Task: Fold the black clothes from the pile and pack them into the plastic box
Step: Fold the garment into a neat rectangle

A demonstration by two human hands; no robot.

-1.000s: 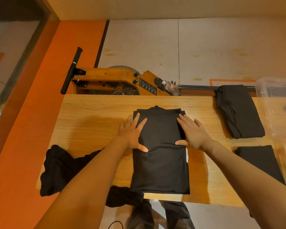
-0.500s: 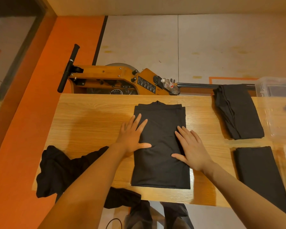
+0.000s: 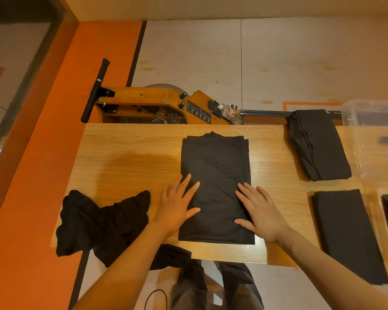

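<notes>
Both the left hand (image 3: 177,206) and the right hand (image 3: 261,212) press flat, fingers straight and spread, on the near half of a folded black garment (image 3: 215,175) lying mid-bench (image 3: 126,157). The unfolded pile (image 3: 99,222) sits at the bench's left edge. 2 folded pieces and the clear plastic box (image 3: 374,135) lie to the right.

There was a single view, taken from a wide-angle camera worn on the person's head. It looked forward and steeply down over the wooden table (image 3: 130,157), close enough that both forearms entered from the bottom edge. The table's far edge ran across the middle of the frame, with floor (image 3: 300,59) beyond it. The wide lens bent straight lines near the borders.
</notes>
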